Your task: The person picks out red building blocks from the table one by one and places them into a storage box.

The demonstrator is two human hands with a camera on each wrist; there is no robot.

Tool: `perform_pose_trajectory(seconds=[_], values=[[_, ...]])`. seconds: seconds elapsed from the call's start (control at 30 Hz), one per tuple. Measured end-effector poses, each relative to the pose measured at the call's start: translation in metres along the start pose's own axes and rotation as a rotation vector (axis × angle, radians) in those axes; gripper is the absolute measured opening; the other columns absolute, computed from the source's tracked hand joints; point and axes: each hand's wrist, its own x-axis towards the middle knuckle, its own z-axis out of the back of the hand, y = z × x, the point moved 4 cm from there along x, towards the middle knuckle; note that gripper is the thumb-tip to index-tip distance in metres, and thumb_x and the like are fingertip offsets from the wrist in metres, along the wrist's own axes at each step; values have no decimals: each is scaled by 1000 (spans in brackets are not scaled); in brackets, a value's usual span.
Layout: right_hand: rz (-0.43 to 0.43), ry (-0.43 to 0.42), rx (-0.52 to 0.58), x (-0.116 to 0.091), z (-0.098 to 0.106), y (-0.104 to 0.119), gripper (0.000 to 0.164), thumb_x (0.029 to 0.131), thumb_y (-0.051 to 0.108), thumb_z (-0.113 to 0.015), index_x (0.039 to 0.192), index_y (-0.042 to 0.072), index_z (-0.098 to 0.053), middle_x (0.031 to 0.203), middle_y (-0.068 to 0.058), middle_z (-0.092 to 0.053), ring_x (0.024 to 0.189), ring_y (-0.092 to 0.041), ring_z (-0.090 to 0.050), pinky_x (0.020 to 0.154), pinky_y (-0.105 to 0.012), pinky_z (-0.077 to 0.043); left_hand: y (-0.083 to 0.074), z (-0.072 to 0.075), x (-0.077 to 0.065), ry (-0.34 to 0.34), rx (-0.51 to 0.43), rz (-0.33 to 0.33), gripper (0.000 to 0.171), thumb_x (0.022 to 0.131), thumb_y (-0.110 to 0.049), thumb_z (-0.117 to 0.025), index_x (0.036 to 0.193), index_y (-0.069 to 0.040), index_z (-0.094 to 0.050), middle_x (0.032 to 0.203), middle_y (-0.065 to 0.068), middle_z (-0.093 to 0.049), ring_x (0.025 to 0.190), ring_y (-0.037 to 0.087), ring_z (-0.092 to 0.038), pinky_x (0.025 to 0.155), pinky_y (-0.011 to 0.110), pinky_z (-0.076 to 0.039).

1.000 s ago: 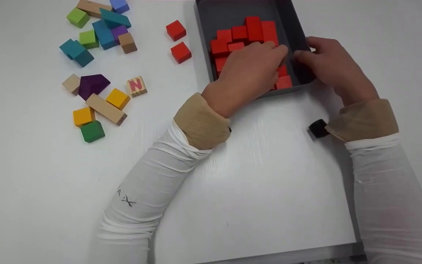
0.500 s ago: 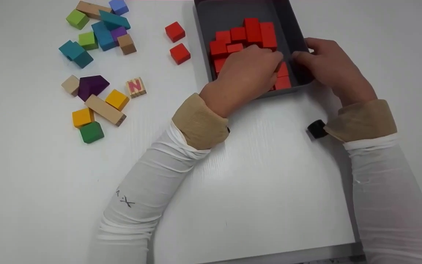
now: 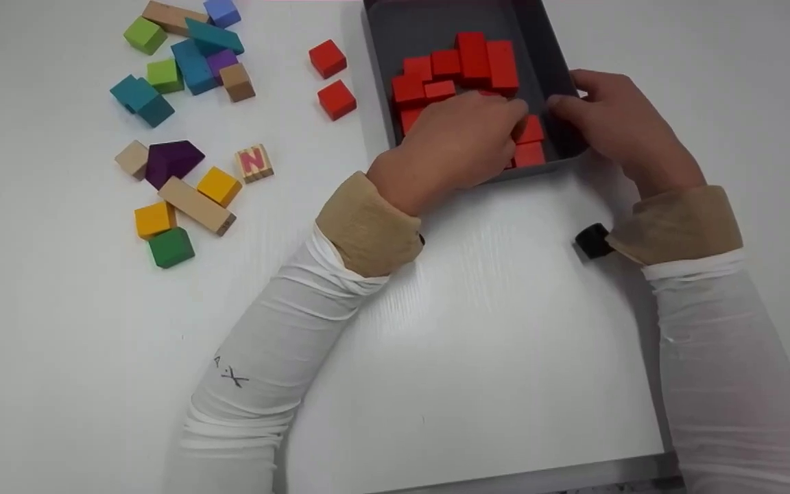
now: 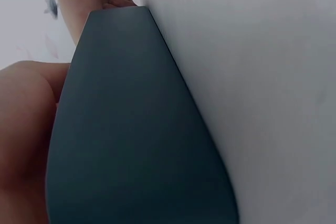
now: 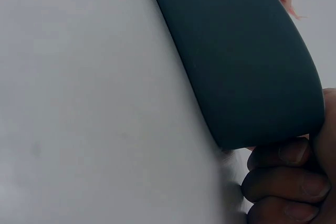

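My left hand (image 3: pixel 460 140) reaches into a dark grey tray (image 3: pixel 429 20), its fingers bent down among several red blocks (image 3: pixel 474 56). Its fingertips are hidden in the head view, so whether they pinch a block does not show. The right hand (image 3: pixel 625 127) grips the tray's near right corner, thumb on the inside of the wall. In the right wrist view, the right hand's curled fingers (image 5: pixel 286 182) show below the tray's outer wall (image 5: pixel 236 61). That wall (image 4: pixel 131 119) also fills the middle of the left wrist view, hiding the blocks.
Two red cubes (image 3: pixel 337 100) lie left of the tray. Farther left are teal, lime, purple and plain wooden blocks, a yellow block (image 3: pixel 219 186), a green block (image 3: pixel 171 248) and a letter N cube (image 3: pixel 254 162). A black object (image 3: pixel 594 241) shows beside the right cuff.
The left hand has shifted slightly toward the tray's near side, uncovering more of the red blocks beyond its knuckles and near the right wall. My right hand keeps its hold on the tray corner.
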Motion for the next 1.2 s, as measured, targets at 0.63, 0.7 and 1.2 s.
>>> perform_pose_trajectory(seconds=[0.63,0.7,1.2], values=[[14,8,11,-2,0,4,49,97,45,-43,142,25,-47,118,-3,-54,94,-13,-47,79,-28,-36,4,1,-5,68,-31,-12,36,97,-31,-41,130,-23,-50,118,-5,-58,103,14,-49,84,30,-48],[6,8,6,-2,1,4,50,97,46,-42,143,26,-46,118,-2,-54,95,-13,-47,79,-28,-37,4,2,-5,70,-28,-9,36,97,-31,-41,130,-23,-51,118,-5,-58,104,14,-48,84,30,-48],[-11,13,-6,-1,1,0,52,97,48,-42,143,25,-45,116,-2,-54,93,-13,-47,76,-29,-37,4,3,-4,-5,-22,-10,31,96,-28,-43,126,-22,-52,116,-3,-58,101,12,-52,86,29,-49]])
